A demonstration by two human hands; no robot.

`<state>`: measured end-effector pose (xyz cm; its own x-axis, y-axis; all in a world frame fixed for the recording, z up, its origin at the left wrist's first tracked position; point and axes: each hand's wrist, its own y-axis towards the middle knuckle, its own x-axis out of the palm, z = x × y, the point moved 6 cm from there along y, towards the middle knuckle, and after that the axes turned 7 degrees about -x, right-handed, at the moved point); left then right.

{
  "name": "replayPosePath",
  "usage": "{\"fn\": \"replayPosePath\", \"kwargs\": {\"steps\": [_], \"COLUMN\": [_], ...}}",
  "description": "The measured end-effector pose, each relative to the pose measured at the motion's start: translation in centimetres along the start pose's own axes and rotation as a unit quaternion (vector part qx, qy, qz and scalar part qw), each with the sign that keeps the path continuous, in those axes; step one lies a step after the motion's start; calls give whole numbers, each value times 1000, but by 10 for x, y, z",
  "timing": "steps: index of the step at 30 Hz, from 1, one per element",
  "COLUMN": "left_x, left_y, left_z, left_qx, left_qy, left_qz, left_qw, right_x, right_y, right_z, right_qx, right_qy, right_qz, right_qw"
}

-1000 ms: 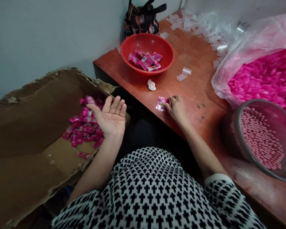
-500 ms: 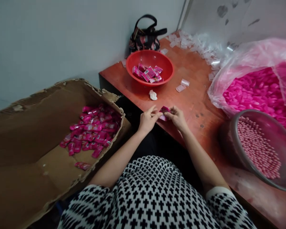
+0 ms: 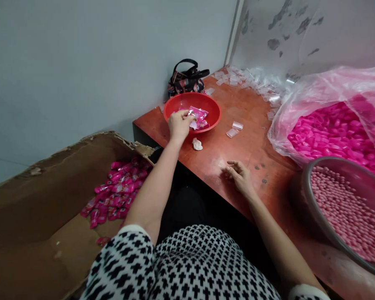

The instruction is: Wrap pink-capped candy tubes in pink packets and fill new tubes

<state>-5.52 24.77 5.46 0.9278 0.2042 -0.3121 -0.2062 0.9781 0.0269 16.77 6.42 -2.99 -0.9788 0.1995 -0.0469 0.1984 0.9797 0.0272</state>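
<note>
My left hand (image 3: 178,124) reaches over the near rim of a red bowl (image 3: 216,115) on the red-brown table (image 3: 253,146). Its fingers are pinched on a pink foil packet (image 3: 198,112) lying with other pink packets in the bowl. My right hand (image 3: 239,175) rests on the table near its front edge, fingers loosely bent and apart, with nothing visible in them. A crumpled white scrap (image 3: 197,144) lies between the bowl and my right hand.
A torn cardboard box (image 3: 50,183) at my left holds a heap of pink packets (image 3: 118,191). A metal bowl (image 3: 306,183) of pink pellets and a plastic bag of pink caps (image 3: 331,129) stand at right. Clear plastic pieces (image 3: 253,81) and a handbag (image 3: 187,79) lie at the back.
My left hand came from the box to meet my right hand on a pink packet, then went to the red bowl. My right hand let go and stayed on the table.
</note>
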Motion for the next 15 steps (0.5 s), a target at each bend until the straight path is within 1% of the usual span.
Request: {"fn": "replayPosePath", "kwargs": {"steps": [1, 2, 4, 5, 8, 11, 12, 13, 15], "left_x": [-1, 1, 7, 11, 23, 29, 31, 35, 39], "left_y": [19, 35, 58, 64, 66, 65, 66, 68, 72], "left_z": [7, 10, 8, 5, -3, -6, -6, -5, -1], "left_qx": [35, 45, 38, 27, 6, 6, 20, 35, 53], "left_qy": [65, 123, 202, 227, 271, 297, 293, 284, 263], "left_qz": [10, 10, -4, -14, -40, -38, -37, -56, -60], "left_qw": [997, 991, 979, 973, 962, 954, 955, 957, 961], "right_x": [-5, -9, -13, -13, -8, -5, -6, -7, -10], "right_y": [-3, -6, -8, -9, -9, -7, -6, -4, -1], "right_z": [3, 6, 8, 9, 7, 5, 5, 4, 2], "right_qx": [2, -1, -12, -20, -46, -70, -77, -87, -98], "right_qy": [-7, -12, -19, -28, -77, -104, -113, -125, -157], "right_qz": [5, 12, 22, 22, 14, 5, 2, 6, 5], "right_qw": [1000, 1000, 999, 999, 996, 992, 991, 988, 983]}}
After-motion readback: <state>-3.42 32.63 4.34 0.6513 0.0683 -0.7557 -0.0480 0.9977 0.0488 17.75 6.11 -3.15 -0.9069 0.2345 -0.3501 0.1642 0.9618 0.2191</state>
